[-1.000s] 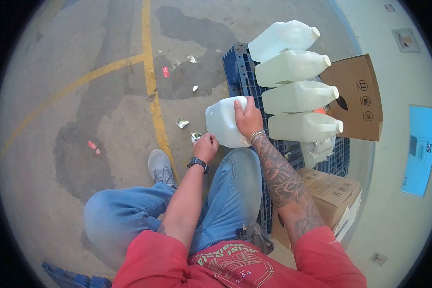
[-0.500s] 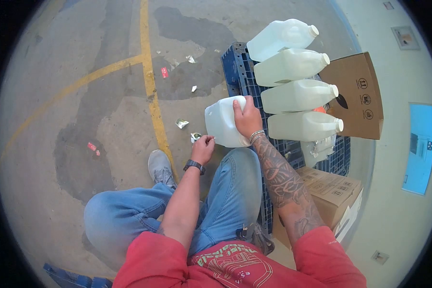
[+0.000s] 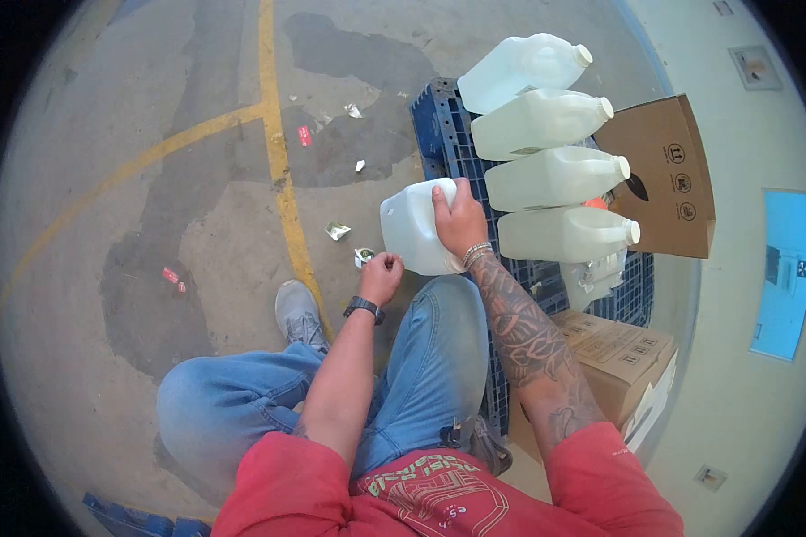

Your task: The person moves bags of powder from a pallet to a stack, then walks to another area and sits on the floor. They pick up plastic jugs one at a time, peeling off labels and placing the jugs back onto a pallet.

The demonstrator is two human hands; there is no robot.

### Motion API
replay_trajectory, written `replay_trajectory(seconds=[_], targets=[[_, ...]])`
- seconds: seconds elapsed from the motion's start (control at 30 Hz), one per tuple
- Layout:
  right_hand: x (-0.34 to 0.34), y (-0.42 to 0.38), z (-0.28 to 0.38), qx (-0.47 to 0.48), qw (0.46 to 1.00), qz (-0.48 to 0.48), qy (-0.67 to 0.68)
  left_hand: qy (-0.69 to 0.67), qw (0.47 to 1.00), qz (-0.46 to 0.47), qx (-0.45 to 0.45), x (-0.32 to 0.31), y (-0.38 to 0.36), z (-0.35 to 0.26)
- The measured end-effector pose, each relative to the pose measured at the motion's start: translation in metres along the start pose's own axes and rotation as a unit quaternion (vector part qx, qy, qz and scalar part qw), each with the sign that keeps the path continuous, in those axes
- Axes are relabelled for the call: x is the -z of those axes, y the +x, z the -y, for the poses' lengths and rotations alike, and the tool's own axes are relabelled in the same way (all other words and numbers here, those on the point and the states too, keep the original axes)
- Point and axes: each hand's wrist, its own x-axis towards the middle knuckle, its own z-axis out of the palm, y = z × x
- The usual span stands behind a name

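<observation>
My right hand (image 3: 461, 222) is wrapped round the handle end of a translucent white plastic jug (image 3: 412, 228), thumb on top. The jug lies tilted just beyond my raised knee, and its cap end is hidden by the hand. My left hand (image 3: 381, 277) is closed, its fingertips pinched together close beside the jug's lower left edge. Whatever is in that pinch is too small to make out. A crumpled paper scrap (image 3: 364, 257) on the floor shows just past my left fingers.
Several capped jugs (image 3: 560, 179) lie in a row on a blue plastic pallet (image 3: 434, 134) to the right. An open cardboard box (image 3: 667, 179) stands behind them, and another carton (image 3: 613, 353) sits nearer me. Torn labels (image 3: 304, 136) and paper bits (image 3: 338, 231) litter the concrete floor.
The view has shifted very slightly. Both hands and the jug keep nearly the same position, with my left hand still pinched at the jug's edge.
</observation>
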Motion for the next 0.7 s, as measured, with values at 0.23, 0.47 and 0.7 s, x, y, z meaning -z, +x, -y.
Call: replay_trajectory(seconds=[0.23, 0.47, 0.7], targets=[[0.0, 0.0, 0.0, -0.003, 1.0, -0.001, -0.001, 0.126, 0.99, -0.036, -0.056, -0.009, 0.0, -0.002], [0.001, 0.0, 0.0, -0.003, 1.0, 0.0, 0.005, 0.171, 0.983, -0.054, -0.038, -0.005, -0.007, -0.012], [0.001, -0.001, 0.0, -0.001, 1.0, 0.002, 0.004, 0.083, 0.995, -0.041, -0.031, 0.003, -0.012, -0.006]])
